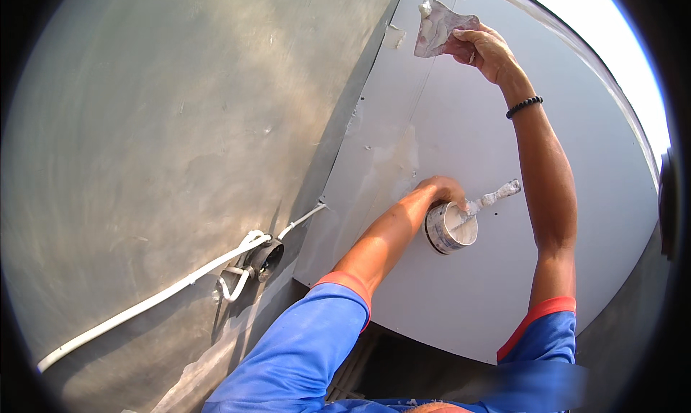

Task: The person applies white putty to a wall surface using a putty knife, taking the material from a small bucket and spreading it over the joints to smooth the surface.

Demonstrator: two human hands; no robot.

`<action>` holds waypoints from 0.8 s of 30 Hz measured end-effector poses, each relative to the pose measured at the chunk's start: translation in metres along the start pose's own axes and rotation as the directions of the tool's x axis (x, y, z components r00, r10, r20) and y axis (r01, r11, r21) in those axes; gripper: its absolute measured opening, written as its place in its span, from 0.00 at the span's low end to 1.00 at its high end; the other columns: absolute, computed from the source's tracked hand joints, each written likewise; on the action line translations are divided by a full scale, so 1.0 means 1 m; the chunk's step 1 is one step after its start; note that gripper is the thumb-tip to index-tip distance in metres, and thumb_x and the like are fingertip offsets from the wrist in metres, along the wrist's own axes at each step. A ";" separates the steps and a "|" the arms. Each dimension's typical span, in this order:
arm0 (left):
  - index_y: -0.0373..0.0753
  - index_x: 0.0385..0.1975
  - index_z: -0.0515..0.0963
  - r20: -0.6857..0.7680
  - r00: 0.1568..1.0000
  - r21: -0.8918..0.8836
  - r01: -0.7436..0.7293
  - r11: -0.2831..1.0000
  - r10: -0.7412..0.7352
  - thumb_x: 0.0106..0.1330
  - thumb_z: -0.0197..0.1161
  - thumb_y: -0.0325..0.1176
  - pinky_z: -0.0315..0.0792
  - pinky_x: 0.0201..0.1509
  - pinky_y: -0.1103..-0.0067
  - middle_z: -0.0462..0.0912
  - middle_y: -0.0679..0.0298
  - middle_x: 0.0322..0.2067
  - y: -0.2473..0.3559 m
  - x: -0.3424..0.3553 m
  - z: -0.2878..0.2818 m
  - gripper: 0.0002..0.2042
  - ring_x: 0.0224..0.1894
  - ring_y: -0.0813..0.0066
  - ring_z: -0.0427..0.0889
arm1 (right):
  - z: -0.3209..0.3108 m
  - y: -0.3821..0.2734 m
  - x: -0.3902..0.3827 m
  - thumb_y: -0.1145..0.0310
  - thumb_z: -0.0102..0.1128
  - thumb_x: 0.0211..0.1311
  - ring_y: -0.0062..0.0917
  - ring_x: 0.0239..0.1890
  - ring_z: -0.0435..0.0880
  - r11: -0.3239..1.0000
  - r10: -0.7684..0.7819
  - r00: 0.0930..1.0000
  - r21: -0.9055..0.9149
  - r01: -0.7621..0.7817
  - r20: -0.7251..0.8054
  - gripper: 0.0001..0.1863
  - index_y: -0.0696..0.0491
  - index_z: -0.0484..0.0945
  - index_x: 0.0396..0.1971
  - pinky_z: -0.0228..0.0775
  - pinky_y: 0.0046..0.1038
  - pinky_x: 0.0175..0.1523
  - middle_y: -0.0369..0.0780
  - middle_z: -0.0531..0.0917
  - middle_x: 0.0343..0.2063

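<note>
My right hand (490, 51) is raised at the top of the head view, its fingers closed on a wide scraper blade (435, 34). Whitish putty is smeared over the blade, with a lump at its upper left corner. Lower down, my left hand (448, 189) grips the rim of a small round tub (437, 234); its fingertips are partly hidden. Creamy putty (463, 229) lies inside the tub. A putty-caked tool (497, 195), its far end pointing right, leans out over the rim. Behind both hands is a large pale grey panel (583, 269) with a faint vertical seam and dark screw spots.
A rough grey wall (165, 125) meets the panel along a slanting edge at left. A white conduit (144, 301) runs across it to a dark round box (266, 256) with loose pipe ends. Bright light shows past the panel's curved upper right edge.
</note>
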State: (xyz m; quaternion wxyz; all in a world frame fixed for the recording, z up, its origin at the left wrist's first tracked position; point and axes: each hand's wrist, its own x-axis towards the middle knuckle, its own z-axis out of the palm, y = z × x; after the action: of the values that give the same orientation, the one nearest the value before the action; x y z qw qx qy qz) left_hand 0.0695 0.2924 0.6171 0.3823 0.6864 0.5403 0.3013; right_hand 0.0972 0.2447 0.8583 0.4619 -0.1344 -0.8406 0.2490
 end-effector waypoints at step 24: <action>0.37 0.46 0.80 0.011 0.998 0.049 -0.054 0.997 0.054 0.54 0.65 0.40 0.71 0.53 0.66 0.81 0.51 0.48 -0.007 0.009 -0.001 0.20 0.48 0.57 0.80 | -0.002 -0.003 0.065 0.69 0.57 0.60 0.29 0.41 0.81 0.467 -0.582 0.813 -0.809 0.358 0.024 0.16 0.42 0.81 0.48 0.74 0.32 0.49 0.36 0.84 0.43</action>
State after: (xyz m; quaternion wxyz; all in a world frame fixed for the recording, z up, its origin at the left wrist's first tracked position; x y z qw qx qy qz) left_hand 0.0678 0.3022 0.6118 0.3596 0.7113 0.5270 0.2951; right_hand 0.0638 0.2729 0.9070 0.5098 -0.1138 -0.7980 -0.3007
